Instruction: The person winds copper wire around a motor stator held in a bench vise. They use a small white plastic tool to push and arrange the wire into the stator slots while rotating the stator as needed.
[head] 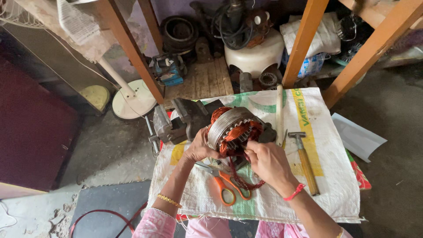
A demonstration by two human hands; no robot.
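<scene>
A round metal motor stator (229, 125) with copper-coloured wire windings stands tilted on a white woven sack (326, 145). My left hand (198, 147) grips its left side and steadies it. My right hand (266, 161) pinches the copper wire at the stator's front, lower right of the core. Loose loops of reddish wire (240, 180) hang below the stator, between my hands. Orange-handled scissors (227, 187) lie on the sack just under my hands.
A bench vise (180, 121) sits left of the stator. A wooden-handled hammer (304, 161) and a white stick (279, 114) lie to the right. Orange wooden table legs (304, 42), a fan base (132, 101) and motor parts crowd the back. Paper (357, 136) lies on the floor.
</scene>
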